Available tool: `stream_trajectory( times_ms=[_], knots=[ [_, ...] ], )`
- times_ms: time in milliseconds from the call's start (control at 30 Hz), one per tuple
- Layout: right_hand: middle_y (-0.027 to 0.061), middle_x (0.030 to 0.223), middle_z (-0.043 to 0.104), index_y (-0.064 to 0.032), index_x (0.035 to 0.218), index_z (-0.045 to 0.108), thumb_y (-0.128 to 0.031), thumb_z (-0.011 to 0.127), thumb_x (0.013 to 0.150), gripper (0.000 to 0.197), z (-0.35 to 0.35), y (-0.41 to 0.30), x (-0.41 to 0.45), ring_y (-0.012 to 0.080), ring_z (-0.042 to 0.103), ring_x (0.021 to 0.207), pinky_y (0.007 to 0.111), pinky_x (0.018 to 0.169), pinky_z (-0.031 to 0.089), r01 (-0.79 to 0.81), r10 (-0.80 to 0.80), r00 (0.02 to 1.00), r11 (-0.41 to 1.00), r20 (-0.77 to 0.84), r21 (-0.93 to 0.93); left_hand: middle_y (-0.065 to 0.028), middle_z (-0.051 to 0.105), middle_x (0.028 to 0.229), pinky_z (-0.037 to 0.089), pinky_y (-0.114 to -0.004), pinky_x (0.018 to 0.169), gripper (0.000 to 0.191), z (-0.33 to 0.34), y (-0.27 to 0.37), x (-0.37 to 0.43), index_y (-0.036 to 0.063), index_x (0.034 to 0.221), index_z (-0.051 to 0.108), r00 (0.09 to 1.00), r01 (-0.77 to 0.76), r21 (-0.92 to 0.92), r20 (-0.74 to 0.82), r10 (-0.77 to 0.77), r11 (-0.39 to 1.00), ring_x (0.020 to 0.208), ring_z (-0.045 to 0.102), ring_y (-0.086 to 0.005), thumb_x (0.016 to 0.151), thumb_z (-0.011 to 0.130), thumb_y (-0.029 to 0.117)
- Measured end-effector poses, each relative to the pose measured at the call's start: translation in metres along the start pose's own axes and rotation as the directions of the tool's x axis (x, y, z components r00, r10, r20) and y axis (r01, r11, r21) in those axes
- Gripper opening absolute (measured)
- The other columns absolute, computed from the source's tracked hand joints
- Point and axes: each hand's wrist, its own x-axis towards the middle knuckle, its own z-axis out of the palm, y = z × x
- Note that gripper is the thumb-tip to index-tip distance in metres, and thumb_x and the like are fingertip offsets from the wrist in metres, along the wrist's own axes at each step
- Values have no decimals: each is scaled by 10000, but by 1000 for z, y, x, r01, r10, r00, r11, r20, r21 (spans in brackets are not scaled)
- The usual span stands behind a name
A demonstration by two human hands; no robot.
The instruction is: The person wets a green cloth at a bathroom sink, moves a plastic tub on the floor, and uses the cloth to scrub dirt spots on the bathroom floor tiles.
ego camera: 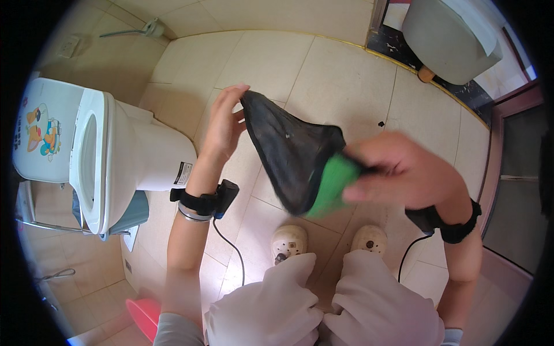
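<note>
Between my hands is a dark, sheer mesh piece [281,142] with black edging, joined to a bright green fabric part [333,181]; it looks like a mesh pouch. My left hand [227,116] pinches its upper left corner with the fingertips. At the other end my right hand [389,168], blurred, grips a black edge or strap beside the green part. A black strapped device [212,199] sits on my left wrist above a silver bangle [194,214]. My right wrist carries a similar black device [441,222]. Cables hang from both.
To the left stands a white toilet [151,138] with a cartoon on its raised lid [47,129]. Behind it is a blue-grey bin [132,214]. A red basin [145,318] lies lower left. A small dark scrap [381,124] is on the tiled floor [342,86]. A doorframe [489,173] is at right.
</note>
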Motion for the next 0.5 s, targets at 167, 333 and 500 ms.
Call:
stream_trajectory(
  times_ms=[167, 333, 500],
  knots=[
    [40, 588, 345, -8, 703, 375, -261, 579, 909, 385, 8, 17, 12, 109, 321, 560, 306, 534, 322, -19, 39, 965, 997, 260, -77, -49, 621, 1019, 486, -239, 750, 372, 32, 7, -21, 68, 1256, 461, 976, -85, 70, 207, 69, 994, 916, 582, -114, 893, 534, 23],
    [46, 694, 439, 3, 787, 514, -200, 611, 876, 243, 14, 48, 22, 134, 403, 607, 282, 570, 371, 39, -49, 955, 998, -292, -40, -36, 626, 931, 434, -176, 612, 553, 48, 16, -45, 79, 1347, 357, 833, -102, 64, 551, 50, 993, 777, 565, -46, 841, 522, -73],
    [74, 818, 492, 20, 881, 571, -149, 668, 809, 207, 17, 60, 26, 135, 496, 722, 271, 613, 410, -94, 10, 813, 989, -582, -114, -67, 624, 1028, 484, -242, 747, 611, 57, 22, -64, 87, 1385, 312, 840, 17, 64, 540, -49, 998, 901, 585, -109, 850, 587, -25]
  ],
)
